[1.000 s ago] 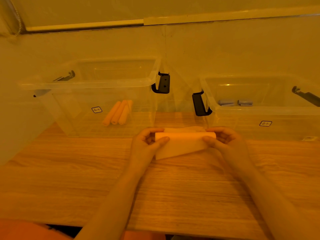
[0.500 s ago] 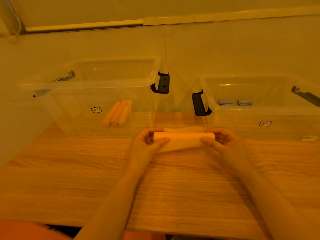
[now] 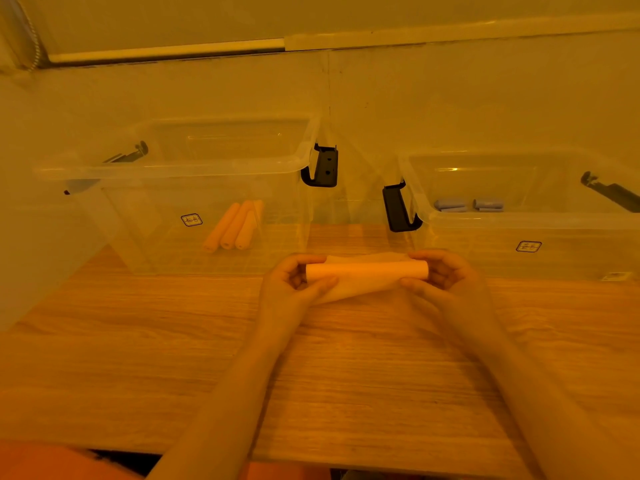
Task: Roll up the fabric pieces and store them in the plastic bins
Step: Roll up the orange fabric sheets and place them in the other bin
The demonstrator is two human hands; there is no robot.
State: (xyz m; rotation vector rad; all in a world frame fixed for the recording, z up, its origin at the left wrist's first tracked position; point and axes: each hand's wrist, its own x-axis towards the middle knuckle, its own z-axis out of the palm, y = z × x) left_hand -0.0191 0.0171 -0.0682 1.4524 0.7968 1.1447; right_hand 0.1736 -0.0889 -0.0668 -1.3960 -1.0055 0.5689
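Orange fabric roll (image 3: 367,270) near the bench's (image 3: 138,341) far edge, midway between the two bins. Left hand (image 3: 291,282) curled round its left end, right hand (image 3: 440,278) round its right end, thumbs pinching from the near side. Loose flap below the roll shorter than a second ago, now only a narrow strip. Rolling nearly finished, by the look of it. Probably bound for the left bin (image 3: 194,202), alongside three orange rolls (image 3: 232,226); grey rolls (image 3: 467,205) in the right bin (image 3: 519,220).

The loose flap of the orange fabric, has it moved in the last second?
Yes. The flap has drawn up toward the roll, away from the near table edge; less hangs loose now.
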